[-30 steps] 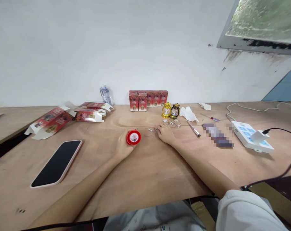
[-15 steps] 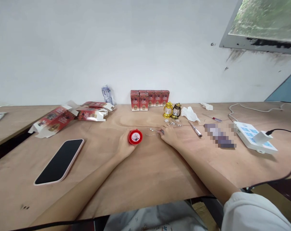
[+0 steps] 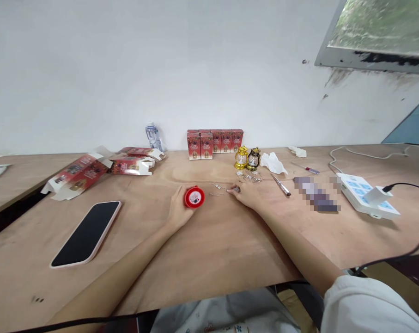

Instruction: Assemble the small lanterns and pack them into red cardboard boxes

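My left hand [image 3: 179, 207] is closed around a red mini lantern [image 3: 194, 197], whose round base with a white disc faces me. To its right, my right hand [image 3: 248, 195] pinches a small dark piece [image 3: 236, 188]; what it is I cannot make out. Thin wire with small round silvery parts [image 3: 219, 187] lies between the hands, reaching the right fingertips. Just beyond the right hand are more small silvery parts [image 3: 254, 177]. A gold mini lantern [image 3: 241, 158] and a bronze mini lantern [image 3: 253, 159] stand upright behind them.
Red boxes [image 3: 206, 145] stand by the wall, near a water bottle [image 3: 153, 136]. Opened cartons [image 3: 79, 175] and a phone [image 3: 86, 234] lie left. At right are crumpled tissue [image 3: 273, 163], a silver pen-like tool [image 3: 281, 186], a screwdriver [image 3: 309, 169] and a power strip [image 3: 360, 192].
The fingers of my right hand have shifted slightly, and more of the small dark piece shows. My left hand keeps the red lantern in nearly the same place.
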Demonstrator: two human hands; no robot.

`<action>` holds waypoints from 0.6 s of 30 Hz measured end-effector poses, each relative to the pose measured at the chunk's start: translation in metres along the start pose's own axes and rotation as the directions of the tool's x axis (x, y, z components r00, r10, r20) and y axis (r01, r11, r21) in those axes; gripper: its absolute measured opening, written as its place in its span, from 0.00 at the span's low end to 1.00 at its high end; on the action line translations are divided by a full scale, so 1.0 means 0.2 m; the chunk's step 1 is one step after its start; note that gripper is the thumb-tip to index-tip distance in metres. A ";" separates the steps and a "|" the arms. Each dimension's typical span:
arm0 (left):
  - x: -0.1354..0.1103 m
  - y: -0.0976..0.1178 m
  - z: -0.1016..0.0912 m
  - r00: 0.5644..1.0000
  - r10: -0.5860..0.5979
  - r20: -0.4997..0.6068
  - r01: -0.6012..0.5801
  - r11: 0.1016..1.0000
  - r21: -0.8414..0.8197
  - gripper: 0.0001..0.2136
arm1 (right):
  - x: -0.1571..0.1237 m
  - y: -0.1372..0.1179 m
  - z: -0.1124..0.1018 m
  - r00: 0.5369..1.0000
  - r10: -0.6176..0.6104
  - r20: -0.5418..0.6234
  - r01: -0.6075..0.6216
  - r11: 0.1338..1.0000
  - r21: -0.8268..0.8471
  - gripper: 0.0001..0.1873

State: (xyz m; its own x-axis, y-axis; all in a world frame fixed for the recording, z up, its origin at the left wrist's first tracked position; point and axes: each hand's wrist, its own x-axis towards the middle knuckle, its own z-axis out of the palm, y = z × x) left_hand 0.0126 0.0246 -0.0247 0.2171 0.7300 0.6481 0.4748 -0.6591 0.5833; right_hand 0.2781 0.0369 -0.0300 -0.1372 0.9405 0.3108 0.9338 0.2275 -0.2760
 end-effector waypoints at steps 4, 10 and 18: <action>0.01 0.01 -0.01 0.999 0.006 -0.037 -0.005 0.999 0.035 0.18 | -0.01 0.07 -0.03 0.985 -0.158 0.070 0.144 0.975 0.169 0.15; -0.01 -0.02 0.01 0.983 -0.163 -0.089 0.166 0.986 0.032 0.21 | -0.01 0.12 -0.03 0.981 -0.185 0.051 0.163 0.944 0.285 0.13; 0.00 -0.05 0.00 0.973 -0.219 -0.074 0.222 0.974 0.045 0.27 | -0.01 0.09 -0.01 0.979 -0.205 -0.002 0.204 0.978 0.047 0.08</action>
State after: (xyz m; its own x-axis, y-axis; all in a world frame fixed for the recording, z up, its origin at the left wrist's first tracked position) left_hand 0.0083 0.0308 -0.0316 0.0442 0.8411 0.5391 0.5488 -0.4714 0.6904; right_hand 0.2969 0.0388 -0.0332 -0.3247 0.8736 0.3626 0.8693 0.4266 -0.2495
